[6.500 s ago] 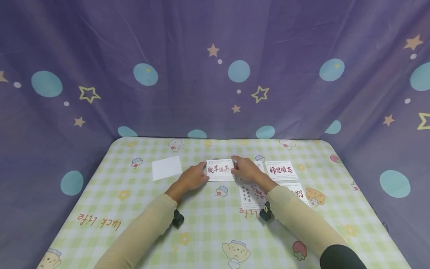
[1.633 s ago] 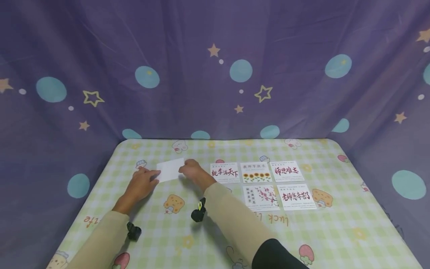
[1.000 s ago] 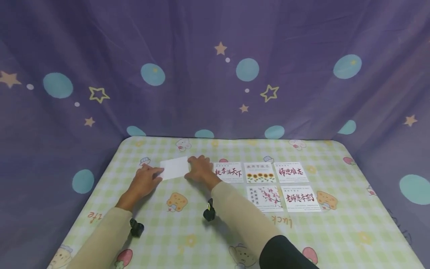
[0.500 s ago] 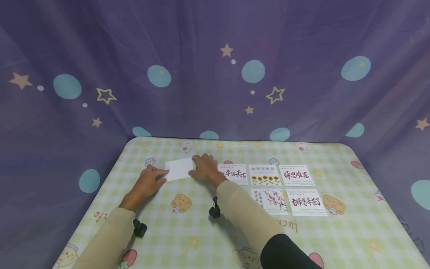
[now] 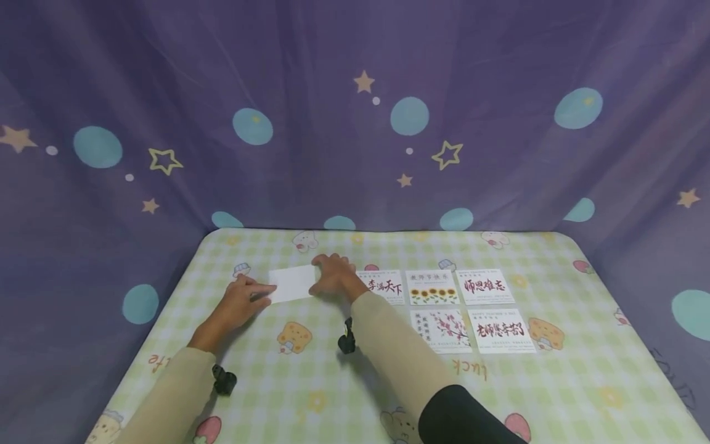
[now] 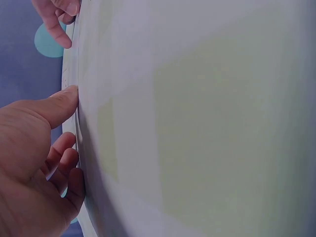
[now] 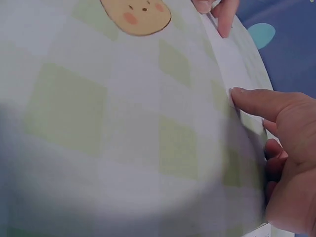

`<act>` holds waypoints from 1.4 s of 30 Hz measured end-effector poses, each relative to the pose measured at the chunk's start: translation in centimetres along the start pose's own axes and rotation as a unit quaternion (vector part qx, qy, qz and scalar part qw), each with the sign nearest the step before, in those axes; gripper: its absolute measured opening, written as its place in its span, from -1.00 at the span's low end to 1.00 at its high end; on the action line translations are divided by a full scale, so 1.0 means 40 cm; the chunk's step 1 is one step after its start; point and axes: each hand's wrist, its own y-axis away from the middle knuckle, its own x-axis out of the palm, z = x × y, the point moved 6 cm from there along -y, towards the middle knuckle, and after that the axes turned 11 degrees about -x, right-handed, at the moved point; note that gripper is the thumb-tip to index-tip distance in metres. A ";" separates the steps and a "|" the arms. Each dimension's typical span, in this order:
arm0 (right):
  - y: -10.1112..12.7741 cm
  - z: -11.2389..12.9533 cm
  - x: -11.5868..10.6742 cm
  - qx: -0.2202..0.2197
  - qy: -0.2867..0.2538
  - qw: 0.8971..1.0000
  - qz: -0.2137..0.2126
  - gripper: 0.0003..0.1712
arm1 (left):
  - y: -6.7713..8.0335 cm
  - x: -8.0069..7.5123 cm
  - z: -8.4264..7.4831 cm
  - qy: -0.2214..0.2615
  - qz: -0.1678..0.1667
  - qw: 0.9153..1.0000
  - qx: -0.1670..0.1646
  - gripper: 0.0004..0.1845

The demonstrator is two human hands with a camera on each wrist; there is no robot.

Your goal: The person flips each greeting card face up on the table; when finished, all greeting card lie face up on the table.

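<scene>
On the green-checked tablecloth (image 5: 355,382), both hands meet at one blank white card (image 5: 292,284).

Left hand (image 5: 240,301): lies at the card's left edge, fingertips touching it; thumb (image 6: 59,106) pressed against the card edge in the left wrist view, other fingers loosely bent below. Whether it pinches the card or only touches it cannot be told.

Right hand (image 5: 333,279): at the card's right edge, fingers spread and bent over that side, thumb tip (image 7: 247,98) set against the edge in the right wrist view. Grip or mere contact: cannot tell.

Blank white card: flat on the cloth, face-down or unprinted side up, slightly skewed, lying between the two hands.

Right of the card, printed cards in two rows. Nearest, partly hidden by the right hand, a red-calligraphy card (image 5: 385,287); beyond it a sunflower card (image 5: 432,287), then another red-calligraphy card (image 5: 485,286). Second row, nearer the person: a blossom-branch card (image 5: 440,325) and a dark-red lettered card (image 5: 501,330).

Behind the card, a purple curtain (image 5: 355,123) with stars and blue dots.
</scene>
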 end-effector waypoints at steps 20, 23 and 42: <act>0.000 -0.003 0.036 0.005 -0.026 0.999 -0.036 -0.33 | 0.004 0.009 0.021 -0.019 -0.013 1.000 0.004 -0.63; 0.003 0.007 0.030 0.006 -0.015 0.999 -0.047 -0.27 | 0.000 0.003 0.026 -0.018 -0.019 1.000 -0.004 -0.63; 0.000 0.005 0.001 0.027 0.018 0.999 -0.006 -0.23 | -0.007 0.010 0.017 -0.011 -0.004 1.000 -0.015 -0.62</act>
